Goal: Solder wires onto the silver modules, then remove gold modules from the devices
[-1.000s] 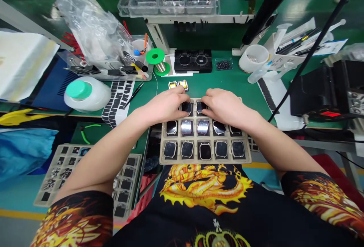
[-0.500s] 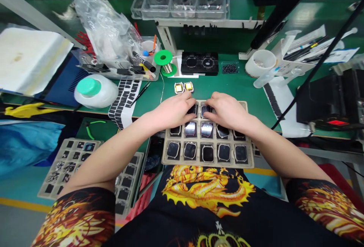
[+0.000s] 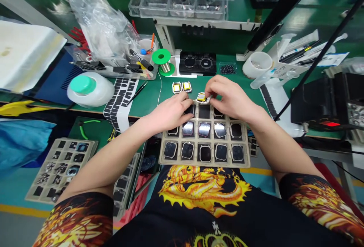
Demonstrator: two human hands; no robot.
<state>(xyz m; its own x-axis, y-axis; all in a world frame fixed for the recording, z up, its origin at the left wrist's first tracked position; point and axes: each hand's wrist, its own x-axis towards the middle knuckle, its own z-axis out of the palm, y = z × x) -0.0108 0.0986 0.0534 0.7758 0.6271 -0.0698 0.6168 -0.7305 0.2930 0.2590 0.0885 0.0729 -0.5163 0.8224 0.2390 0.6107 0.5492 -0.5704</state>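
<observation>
A beige compartment tray (image 3: 204,164) with rows of square watch cases, dark screens up, rests at the bench's front edge against my shirt. My right hand (image 3: 227,93) pinches one watch case (image 3: 202,97) just above the tray's far row, its yellow-and-silver inner side showing. Below it, one compartment (image 3: 204,111) shows only its dark bottom. My left hand (image 3: 173,111) has thumb and fingers closed around another watch case (image 3: 190,109), still in the compartment to the left. Two watch cases (image 3: 182,87) with yellow inner sides up lie on the green bench beyond the tray.
Behind stand a green solder spool (image 3: 161,62), a black fixture (image 3: 197,63) and a white cup (image 3: 257,64). To the left are a white bottle (image 3: 95,91), tweezers (image 3: 137,93) and a sticker sheet (image 3: 121,101). A black box (image 3: 318,107) sits right.
My right hand has lifted a watch case out of its far-row compartment and turned its inner side up. My left hand stays at its watch case.
</observation>
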